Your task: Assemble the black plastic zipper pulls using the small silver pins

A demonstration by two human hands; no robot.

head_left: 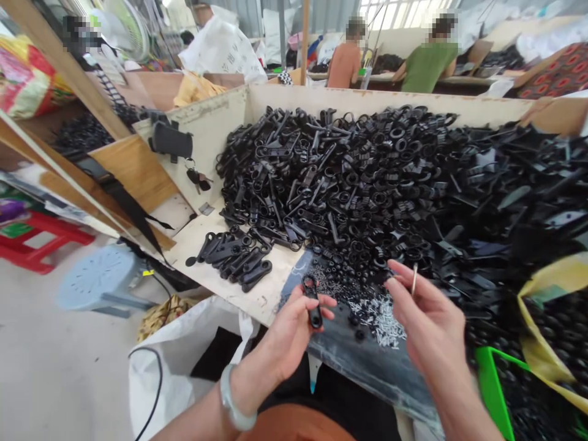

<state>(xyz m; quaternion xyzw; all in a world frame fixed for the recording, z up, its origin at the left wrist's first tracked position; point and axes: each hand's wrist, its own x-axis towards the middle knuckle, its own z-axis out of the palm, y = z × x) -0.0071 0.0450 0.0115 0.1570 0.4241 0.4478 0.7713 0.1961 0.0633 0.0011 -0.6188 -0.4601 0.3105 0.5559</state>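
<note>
My left hand (291, 331) pinches a small black plastic clip part (313, 303) upright between thumb and fingers, just above the front edge of the wooden bench (215, 251). My right hand (425, 318) is beside it to the right, fingers curled, with a thin metal pin (414, 279) held at the fingertips. Below and between the hands lie small metal pins (383, 318) and tiny black rings on a dark sheet (367, 361). A huge heap of black plastic parts (390, 184) fills the bench behind. A row of assembled black pieces (234, 257) lies at the left.
A white sack (184, 361) stands open below the bench edge. A yellow bag (551, 343) and green crate (493, 386) of black parts sit at right. A grey stool (103, 278) and red stool (37, 242) stand at left. Two people sit at a far table.
</note>
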